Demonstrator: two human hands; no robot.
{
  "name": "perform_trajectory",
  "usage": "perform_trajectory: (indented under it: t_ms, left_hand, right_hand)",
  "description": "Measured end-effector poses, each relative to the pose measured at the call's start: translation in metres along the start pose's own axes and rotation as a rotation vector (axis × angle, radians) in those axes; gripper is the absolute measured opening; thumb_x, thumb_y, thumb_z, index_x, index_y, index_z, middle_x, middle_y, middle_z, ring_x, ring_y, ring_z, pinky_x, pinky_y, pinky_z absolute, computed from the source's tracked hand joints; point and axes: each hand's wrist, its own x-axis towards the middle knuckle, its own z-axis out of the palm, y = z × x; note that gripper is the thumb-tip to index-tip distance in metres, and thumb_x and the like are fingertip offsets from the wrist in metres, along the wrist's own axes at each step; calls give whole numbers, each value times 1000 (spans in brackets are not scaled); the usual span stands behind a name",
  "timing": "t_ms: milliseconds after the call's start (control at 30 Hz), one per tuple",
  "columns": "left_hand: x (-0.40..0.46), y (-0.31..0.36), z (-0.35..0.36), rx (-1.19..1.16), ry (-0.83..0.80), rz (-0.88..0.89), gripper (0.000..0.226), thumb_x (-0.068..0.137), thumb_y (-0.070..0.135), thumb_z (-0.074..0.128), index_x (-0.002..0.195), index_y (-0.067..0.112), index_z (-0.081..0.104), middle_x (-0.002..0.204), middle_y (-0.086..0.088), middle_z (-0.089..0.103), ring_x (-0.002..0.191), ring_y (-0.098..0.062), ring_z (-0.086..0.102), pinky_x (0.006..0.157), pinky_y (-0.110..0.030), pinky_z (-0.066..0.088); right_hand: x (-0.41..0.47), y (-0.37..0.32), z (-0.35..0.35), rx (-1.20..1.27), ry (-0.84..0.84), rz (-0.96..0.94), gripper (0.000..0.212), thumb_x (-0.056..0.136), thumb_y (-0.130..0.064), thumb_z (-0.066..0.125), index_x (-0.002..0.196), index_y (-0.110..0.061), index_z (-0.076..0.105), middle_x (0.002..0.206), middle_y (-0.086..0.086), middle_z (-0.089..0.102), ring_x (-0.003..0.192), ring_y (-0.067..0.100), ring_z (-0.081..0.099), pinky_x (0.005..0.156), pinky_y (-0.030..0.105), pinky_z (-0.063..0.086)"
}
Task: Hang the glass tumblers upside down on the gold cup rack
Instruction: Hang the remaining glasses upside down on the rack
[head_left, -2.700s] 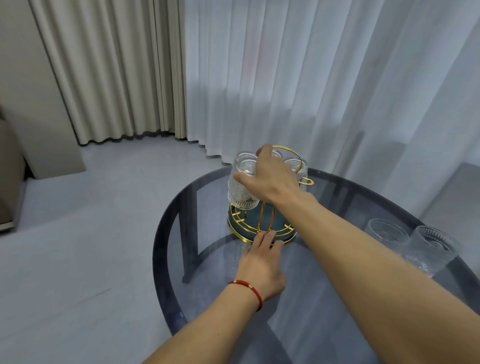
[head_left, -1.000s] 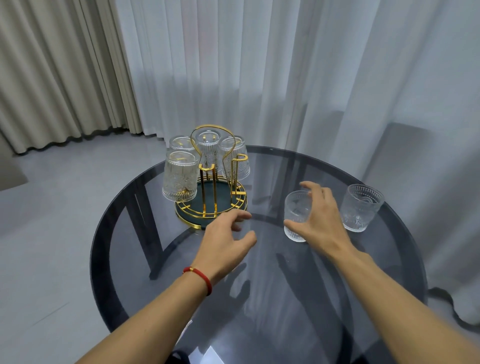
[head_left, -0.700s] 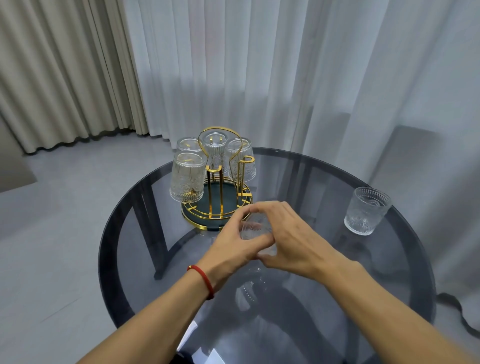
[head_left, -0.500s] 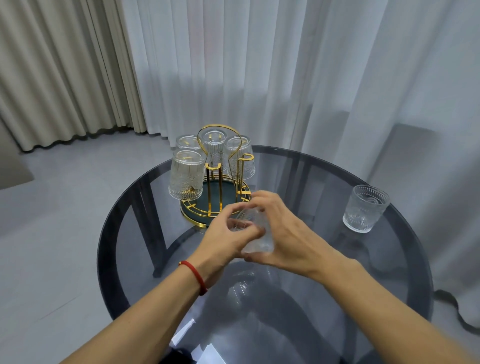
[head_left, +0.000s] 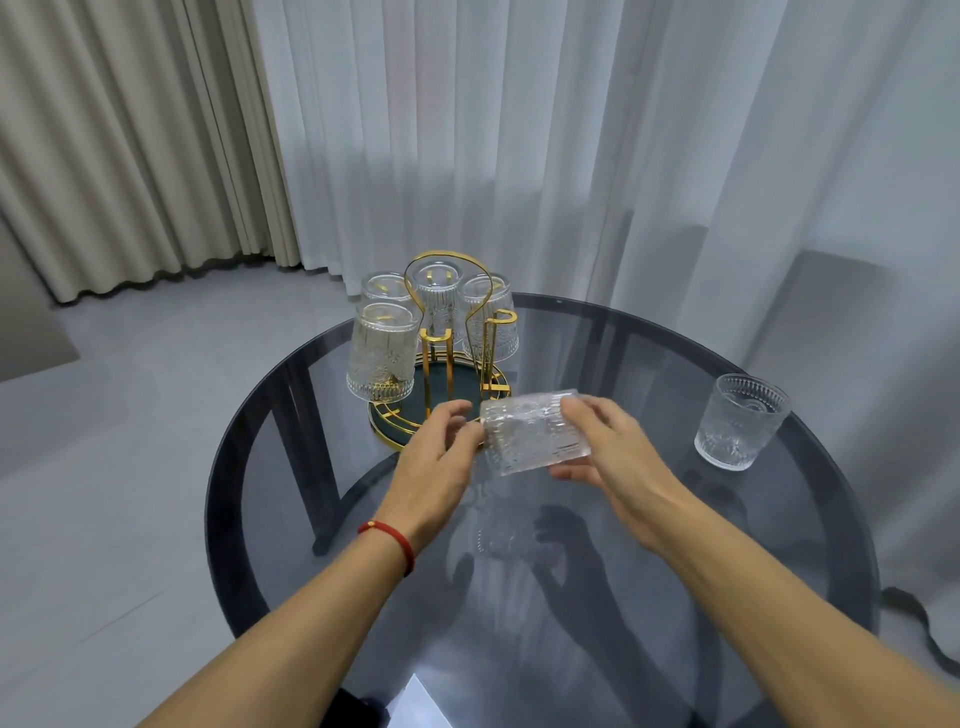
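Observation:
The gold cup rack (head_left: 470, 332) with a dark green base stands at the back of the round glass table (head_left: 779, 571). Several ribbed glass tumblers hang upside down on it, the nearest one (head_left: 383, 352) on the left. Just in front of the rack I hold another tumbler (head_left: 535, 431) on its side above the table. My left hand (head_left: 434, 462) pinches its left end and my right hand (head_left: 605, 452) grips its right end. One more tumbler (head_left: 740, 421) stands upright at the table's right side.
White sheer curtains hang close behind the table and beige drapes hang at the left. Grey floor lies to the left. The table's dark frame shows through the glass top. A dark cable (head_left: 919, 618) runs along the floor at the lower right.
My right hand picked a tumbler up from the table's right side and brought it toward the rack. My left hand joined it, and the glass has turned onto its side between both hands.

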Motion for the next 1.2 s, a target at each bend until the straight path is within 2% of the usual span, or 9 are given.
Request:
perform_trajectory:
  t_ms: [100,167,200,300,367,567,733,900,1200]
  left_hand:
    - [6,-19,0,483,27,84,45,97,25,54,141,14,51,145,-5,51,136,-19,40,114,-39,36]
    - [8,-27,2,657,-37,81,59,89,21,63,145,14,46,153,-5,41,145,-21,28,119,-38,27]
    - [8,-30,4,697,-54,72,64,88,22,66,147,15,43,156,-5,37,147,-21,24,120,-37,25]
    - [10,-32,5,749,-44,71,66,86,25,66,147,16,42,155,-3,36,146,-21,25,116,-39,34]
    - [9,-30,5,795,-46,62,63,86,30,65,145,17,44,153,-2,36,144,-21,27,110,-42,41]
    - [5,-24,6,846,-75,22,58,90,31,60,145,18,44,159,-2,28,149,-22,18,111,-49,42]
    - [5,-20,6,854,-92,6,58,91,31,62,144,19,45,161,-3,26,150,-23,17,113,-50,39]
    - [5,-18,7,876,-89,0,52,90,31,62,138,17,51,154,-4,32,146,-24,22,111,-50,42]
    - [8,-17,8,871,-84,-13,41,88,31,65,125,15,59,147,-4,36,141,-25,30,107,-50,46]
  right_hand:
    - [4,-8,-6,-18,212,-175,34,96,-44,67,124,-26,61,126,4,67,95,15,74,75,36,65]
    - [7,-18,-9,-50,287,-266,45,88,-55,67,126,-31,61,121,2,69,83,10,76,80,43,65]
    - [8,-23,-10,-83,318,-304,54,84,-60,66,130,-34,59,122,0,69,83,9,76,86,48,63]
    - [12,-43,-7,-196,396,-397,63,83,-69,63,138,-42,52,131,-6,66,111,20,71,102,51,54]
    - [18,-57,-1,-224,404,-417,65,83,-70,61,140,-42,48,131,-6,65,117,22,67,104,51,52]
    - [34,-90,25,-403,416,-525,60,88,-59,65,138,-27,58,133,-2,67,123,21,61,107,44,48]
    - [53,-98,44,-624,382,-557,63,90,-59,63,142,-22,56,140,2,64,129,26,58,102,38,43]
    - [61,-91,59,-783,354,-586,70,90,-63,62,143,-17,54,140,7,65,127,30,60,100,44,48]
    - [71,-70,73,-982,311,-607,71,91,-66,61,141,-17,54,134,9,65,124,28,61,97,44,51]
